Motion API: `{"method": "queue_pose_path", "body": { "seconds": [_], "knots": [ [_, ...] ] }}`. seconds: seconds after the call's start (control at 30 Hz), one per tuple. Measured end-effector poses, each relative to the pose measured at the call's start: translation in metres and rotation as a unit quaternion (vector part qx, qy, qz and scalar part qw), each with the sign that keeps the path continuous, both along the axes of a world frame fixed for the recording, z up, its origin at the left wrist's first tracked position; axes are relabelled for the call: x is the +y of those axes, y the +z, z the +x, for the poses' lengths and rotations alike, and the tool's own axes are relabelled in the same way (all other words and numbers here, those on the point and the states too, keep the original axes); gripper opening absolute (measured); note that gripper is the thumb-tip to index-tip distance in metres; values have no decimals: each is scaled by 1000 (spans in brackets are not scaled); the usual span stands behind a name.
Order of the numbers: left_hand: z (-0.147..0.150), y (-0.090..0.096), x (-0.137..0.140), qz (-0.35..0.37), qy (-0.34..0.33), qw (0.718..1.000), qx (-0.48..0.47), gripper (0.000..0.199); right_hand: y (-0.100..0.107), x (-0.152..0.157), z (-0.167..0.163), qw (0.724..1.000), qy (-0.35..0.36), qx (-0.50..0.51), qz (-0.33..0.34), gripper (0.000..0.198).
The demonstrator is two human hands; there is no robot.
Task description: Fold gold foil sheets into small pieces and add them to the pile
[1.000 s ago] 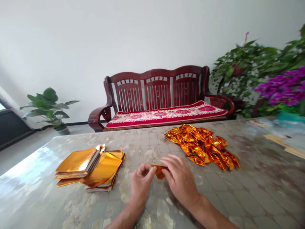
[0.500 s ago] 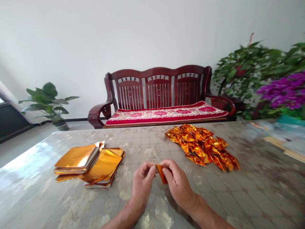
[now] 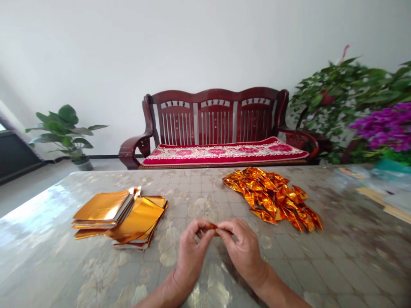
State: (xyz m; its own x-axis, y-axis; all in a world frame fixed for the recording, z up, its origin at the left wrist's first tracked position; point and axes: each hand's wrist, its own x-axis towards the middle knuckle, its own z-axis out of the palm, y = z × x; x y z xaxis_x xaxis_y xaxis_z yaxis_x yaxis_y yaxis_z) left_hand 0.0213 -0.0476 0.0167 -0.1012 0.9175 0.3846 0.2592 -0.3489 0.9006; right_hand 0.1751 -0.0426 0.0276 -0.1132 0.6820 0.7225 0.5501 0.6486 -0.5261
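Note:
Between my two hands, over the near middle of the table, is a small piece of orange-gold foil paper (image 3: 214, 228), mostly hidden by fingers. My left hand (image 3: 193, 247) pinches its left end between thumb and fingers. On the other end, my right hand (image 3: 244, 248) is closed in the same kind of pinch, the fingertips of both hands almost meeting. To the left lie stacks of flat gold foil sheets (image 3: 101, 208). A heap of folded, pointed foil pieces (image 3: 265, 188) rests beyond my right hand.
The table (image 3: 189, 188) has a patterned, shiny cover. Plastic bags (image 3: 379, 177) and flat tan pieces (image 3: 375, 197) lie at its right side. Behind stands a dark red wooden bench (image 3: 213, 115) with a red cushion (image 3: 224, 153). Plants (image 3: 64, 130) flank it.
The foil's loose part, which hung down by the right thumb, is now tucked between the fingertips. My hands have drawn closer together around it.

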Motion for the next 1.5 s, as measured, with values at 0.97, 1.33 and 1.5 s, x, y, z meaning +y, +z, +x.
{"method": "queue_pose_path", "body": {
  "seconds": [0.97,1.33,1.5],
  "knots": [
    [-23,-8,13,172,-72,978,92,13,12,1,11,980,75,-118,145,20],
    [-11,-14,12,48,-68,995,-60,6,15,-1,8,980,7,-165,108,27],
    [-10,-8,11,5,-97,987,-125,4,13,-2,7,980,6,-180,90,22]
  ]
}}
